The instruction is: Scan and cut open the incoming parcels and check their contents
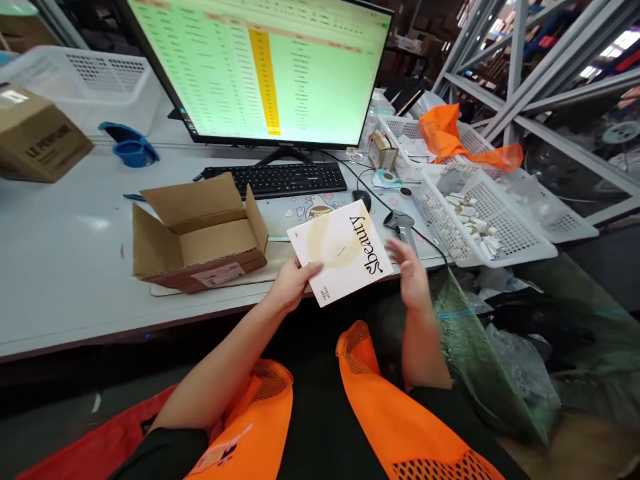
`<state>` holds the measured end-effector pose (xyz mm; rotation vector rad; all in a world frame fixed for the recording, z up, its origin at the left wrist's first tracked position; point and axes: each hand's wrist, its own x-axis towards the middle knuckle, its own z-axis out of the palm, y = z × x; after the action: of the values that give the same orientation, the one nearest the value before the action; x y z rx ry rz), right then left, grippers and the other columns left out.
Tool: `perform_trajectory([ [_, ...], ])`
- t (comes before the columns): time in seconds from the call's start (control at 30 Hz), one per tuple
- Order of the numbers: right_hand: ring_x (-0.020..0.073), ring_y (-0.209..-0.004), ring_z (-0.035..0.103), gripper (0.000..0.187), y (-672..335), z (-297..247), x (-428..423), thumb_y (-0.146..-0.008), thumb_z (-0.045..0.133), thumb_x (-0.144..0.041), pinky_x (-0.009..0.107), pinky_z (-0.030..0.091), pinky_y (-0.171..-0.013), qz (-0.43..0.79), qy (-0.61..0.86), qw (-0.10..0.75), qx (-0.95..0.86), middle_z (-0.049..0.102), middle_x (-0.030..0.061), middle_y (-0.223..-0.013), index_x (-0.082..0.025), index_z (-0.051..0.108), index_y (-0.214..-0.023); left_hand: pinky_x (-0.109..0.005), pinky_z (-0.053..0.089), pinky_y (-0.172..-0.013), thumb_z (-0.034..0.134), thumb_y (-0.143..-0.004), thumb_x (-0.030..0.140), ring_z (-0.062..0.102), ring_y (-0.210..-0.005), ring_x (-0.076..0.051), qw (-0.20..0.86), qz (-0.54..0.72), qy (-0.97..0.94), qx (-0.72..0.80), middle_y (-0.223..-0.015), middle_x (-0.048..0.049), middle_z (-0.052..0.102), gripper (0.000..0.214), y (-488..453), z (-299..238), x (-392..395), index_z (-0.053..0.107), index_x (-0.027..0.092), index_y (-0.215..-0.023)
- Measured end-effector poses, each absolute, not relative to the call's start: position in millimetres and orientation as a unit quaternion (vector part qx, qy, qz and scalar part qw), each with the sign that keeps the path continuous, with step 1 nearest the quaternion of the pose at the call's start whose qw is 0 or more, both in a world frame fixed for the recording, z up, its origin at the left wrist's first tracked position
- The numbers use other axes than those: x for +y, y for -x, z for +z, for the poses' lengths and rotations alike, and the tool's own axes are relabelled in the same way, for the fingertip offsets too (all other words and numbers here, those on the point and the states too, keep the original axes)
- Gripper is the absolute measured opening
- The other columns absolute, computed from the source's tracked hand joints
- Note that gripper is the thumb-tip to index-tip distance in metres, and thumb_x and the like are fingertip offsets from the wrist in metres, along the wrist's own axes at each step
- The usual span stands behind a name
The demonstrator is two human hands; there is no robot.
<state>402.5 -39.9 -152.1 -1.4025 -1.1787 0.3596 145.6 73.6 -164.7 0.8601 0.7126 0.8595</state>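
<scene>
My left hand grips the lower left edge of a flat white box printed "Sbeauty", thumb on top. The box is held tilted over the desk's front edge. Just beyond its right side, my right hand is apart from it, slightly blurred, with fingers stretched out and nothing in them. To the left, an open cardboard box with raised flaps and a label on its front stands on the desk; its visible inside holds nothing. A grey barcode scanner lies behind my right hand.
A monitor stands behind a black keyboard and a mouse. White baskets, one with many small white items, line the right. A closed carton and blue tape dispenser sit left. A green sack stands below right.
</scene>
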Motion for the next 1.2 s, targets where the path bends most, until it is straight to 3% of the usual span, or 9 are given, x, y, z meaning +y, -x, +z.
perform_trajectory([
  [0.1, 0.0357, -0.146, 0.051, 0.067, -465, -155, -27, -0.094, 0.059, -0.064, 0.059, 0.033, -0.126, 0.008, 0.766, 0.474, -0.434, 0.060, 0.0237, -0.149, -0.013, 0.067, -0.136, -0.057, 0.061, -0.096, 0.104, -0.053, 0.052, 0.075, -0.101, -0.041, 0.688, 0.438, -0.455, 0.357, -0.102, -0.0178, 0.081, 0.060, -149, -173, 74, 0.079, 0.016, -0.095],
  [0.17, 0.0383, -0.140, 0.055, 0.069, -497, -161, -10, -0.085, 0.069, -0.058, 0.058, 0.037, -0.122, 0.045, 0.846, 0.373, -0.379, 0.063, 0.0274, -0.142, -0.008, 0.066, -0.134, -0.062, 0.050, -0.113, 0.103, -0.057, 0.039, 0.071, -0.119, -0.043, 0.598, 0.479, -0.546, 0.338, -0.110, -0.0161, 0.080, 0.047, -146, -172, 75, 0.081, 0.021, -0.094],
  [0.27, 0.0356, -0.123, 0.065, 0.052, -521, -168, 16, -0.075, 0.078, -0.043, 0.049, 0.045, -0.113, 0.141, 0.865, 0.312, -0.366, 0.073, 0.0229, -0.121, -0.011, 0.071, -0.115, -0.067, 0.012, -0.132, 0.103, -0.053, 0.023, 0.063, -0.136, -0.045, 0.502, 0.491, -0.649, 0.293, -0.108, -0.0106, 0.081, 0.038, -136, -171, 79, 0.081, 0.029, -0.083],
  [0.4, 0.0298, -0.099, 0.070, 0.038, -526, -165, 26, -0.062, 0.079, -0.033, 0.043, 0.053, -0.095, 0.172, 0.852, 0.342, -0.357, 0.074, 0.0136, -0.097, -0.016, 0.064, -0.092, -0.065, -0.019, -0.129, 0.108, -0.041, 0.027, 0.066, -0.128, -0.046, 0.440, 0.501, -0.688, 0.286, -0.094, -0.0044, 0.083, 0.045, -112, -177, 90, 0.074, 0.032, -0.069],
  [0.6, 0.0156, -0.059, 0.061, 0.049, -492, -127, -16, -0.061, 0.082, -0.043, 0.029, 0.052, -0.059, 0.400, 0.639, 0.535, -0.381, 0.068, -0.0021, -0.070, -0.019, 0.060, -0.098, -0.062, -0.006, -0.133, 0.097, -0.070, 0.044, 0.076, -0.109, -0.035, 0.339, 0.383, -0.832, 0.214, -0.098, -0.0007, 0.084, 0.025, -70, -175, 111, 0.077, 0.036, -0.084],
  [0.7, 0.0133, -0.048, 0.053, 0.035, -460, -96, -35, -0.066, 0.084, -0.037, 0.025, 0.044, -0.048, 0.439, 0.630, 0.479, -0.424, 0.059, -0.0035, -0.054, -0.016, 0.066, -0.088, -0.063, 0.008, -0.133, 0.091, -0.075, 0.046, 0.078, -0.104, -0.035, 0.359, 0.343, -0.845, 0.197, -0.097, -0.0015, 0.084, 0.024, -65, -165, 118, 0.078, 0.037, -0.092],
  [0.87, 0.0094, -0.040, 0.043, 0.043, -424, -62, -35, -0.071, 0.083, -0.032, 0.022, 0.034, -0.040, 0.429, 0.657, 0.415, -0.461, 0.054, -0.0076, -0.053, -0.014, 0.073, -0.109, -0.057, 0.022, -0.129, 0.074, -0.093, 0.040, 0.079, -0.104, -0.030, 0.261, 0.263, -0.923, 0.108, -0.106, -0.0014, 0.083, 0.016, -72, -152, 121, 0.076, 0.039, -0.109],
  [1.07, 0.0166, -0.055, 0.062, 0.035, -454, -81, -20, -0.072, 0.083, -0.036, 0.027, 0.052, -0.053, 0.347, 0.690, 0.389, -0.503, 0.066, -0.0003, -0.063, -0.015, 0.073, -0.098, -0.042, 0.020, -0.129, 0.062, -0.101, 0.016, 0.075, -0.120, -0.021, 0.104, 0.323, -0.941, 0.024, -0.123, -0.0011, 0.081, 0.025, -67, -170, 111, 0.073, 0.033, -0.116],
  [1.2, 0.0220, -0.060, 0.069, 0.047, -502, -122, 7, -0.067, 0.090, -0.043, 0.032, 0.057, -0.053, 0.366, 0.751, 0.391, -0.387, 0.074, 0.0073, -0.074, -0.016, 0.072, -0.101, -0.045, 0.011, -0.132, 0.056, -0.106, 0.011, 0.067, -0.135, -0.021, -0.058, 0.361, -0.930, 0.042, -0.127, -0.0055, 0.079, 0.018, -52, -188, 112, 0.068, 0.023, -0.110],
])
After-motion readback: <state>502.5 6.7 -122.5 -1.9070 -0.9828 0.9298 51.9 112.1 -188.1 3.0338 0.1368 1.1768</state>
